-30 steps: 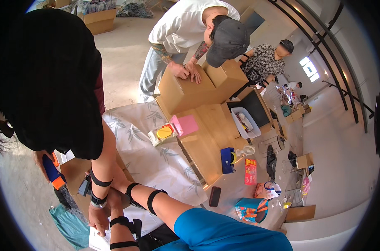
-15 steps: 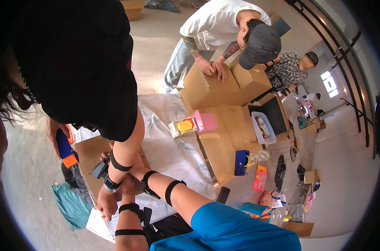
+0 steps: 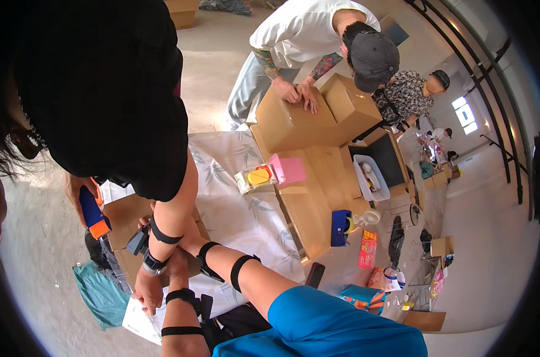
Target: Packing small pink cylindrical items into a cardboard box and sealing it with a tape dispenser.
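Note:
A cardboard box stands at the left, on the edge of a table covered with a white leaf-print cloth. My left hand is at the box's near side, its fingers hidden behind a co-worker's wrist. My right hand reaches across the box, mostly covered by the same person's forearm. That co-worker, in black, leans in from the left; one hand hangs by the near side of the box. The other hand grips a blue and orange tape dispenser.
Another person in a white shirt presses on a large cardboard box across the table. Nearby lie a yellow-lidded wipes pack, a pink container, a blue tape dispenser, a plastic tub and a phone.
The view has shifted slightly, so the scene sits a little further left. My hands and the co-worker's hands stay at the box in nearly the same positions.

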Motion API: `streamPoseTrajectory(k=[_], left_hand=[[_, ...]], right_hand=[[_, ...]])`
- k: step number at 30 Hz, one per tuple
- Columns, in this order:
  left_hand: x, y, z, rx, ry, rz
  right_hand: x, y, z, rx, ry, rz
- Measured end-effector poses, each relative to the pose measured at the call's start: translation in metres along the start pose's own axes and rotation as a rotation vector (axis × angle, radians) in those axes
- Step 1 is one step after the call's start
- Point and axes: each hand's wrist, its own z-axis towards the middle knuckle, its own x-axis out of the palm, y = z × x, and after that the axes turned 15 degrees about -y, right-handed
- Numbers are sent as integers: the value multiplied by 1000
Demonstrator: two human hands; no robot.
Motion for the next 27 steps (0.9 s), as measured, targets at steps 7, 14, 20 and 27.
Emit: streamPoseTrajectory(k=[7, 14, 20, 27], left_hand=[[-6, -5, -9, -82, 23, 2], [-40, -43, 27, -327, 115, 327], [-29, -46, 46, -539, 113, 584], [-48, -39, 28, -631, -3, 605]], right_hand=[[13, -23, -9, -59, -73, -109], [9, -17, 17, -128, 121, -402], [4, -87, 13, -583, 6, -991], [17, -87, 15, -532, 81, -1137]])
